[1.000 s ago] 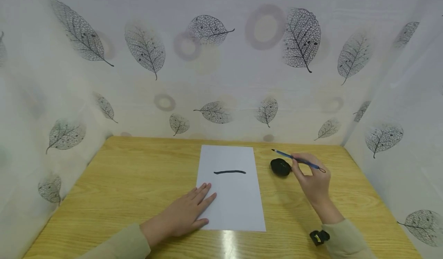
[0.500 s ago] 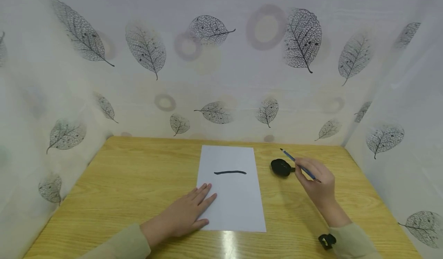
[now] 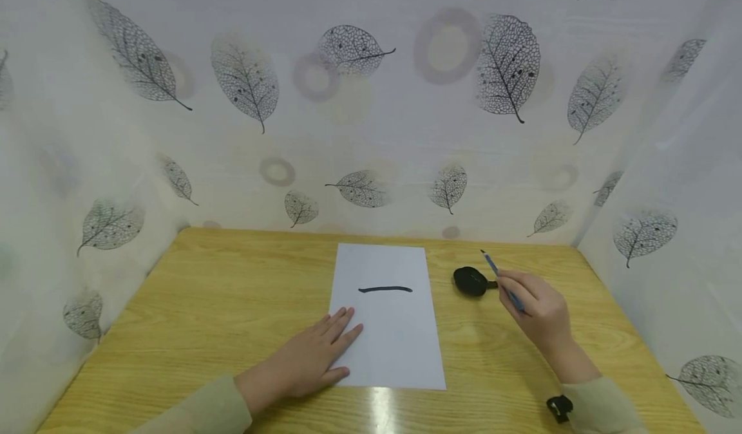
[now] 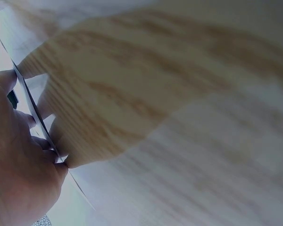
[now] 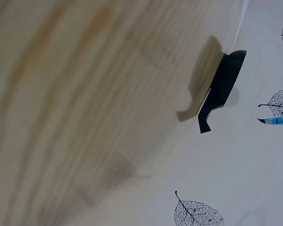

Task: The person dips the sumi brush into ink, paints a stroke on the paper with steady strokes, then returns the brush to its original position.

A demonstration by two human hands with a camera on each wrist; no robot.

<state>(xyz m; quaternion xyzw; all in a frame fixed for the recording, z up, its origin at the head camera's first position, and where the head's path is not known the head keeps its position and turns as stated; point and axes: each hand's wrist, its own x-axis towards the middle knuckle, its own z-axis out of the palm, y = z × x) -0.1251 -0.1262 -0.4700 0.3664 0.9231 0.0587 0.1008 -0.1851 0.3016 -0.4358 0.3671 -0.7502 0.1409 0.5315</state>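
Note:
My left hand (image 3: 307, 360) rests with fingers spread on the lower left edge of a white sheet of paper (image 3: 394, 344). One black, nearly level stroke (image 3: 385, 289) crosses the sheet's upper half. To the right, my right hand (image 3: 539, 311) grips a blue writing brush (image 3: 490, 263) above the table, its dark tip pointing up and away. Just left of this hand sits a black, rounded ink dish (image 3: 470, 281) with a short handle. In the right wrist view the brush's dark bristles (image 5: 262, 121) are apart from the dish (image 5: 226, 77); the right hand is out of that view.
The wood-grain table (image 3: 232, 292) is shiny and reflects light near the front. Pale curtains with a leaf print (image 3: 371, 131) enclose its back and both sides. A black strap (image 3: 559, 408) hangs at the right cuff.
My right hand has moved right and slightly nearer with the brush, which has turned steeper. More of the dish's handle shows. The left hand and paper have stayed put.

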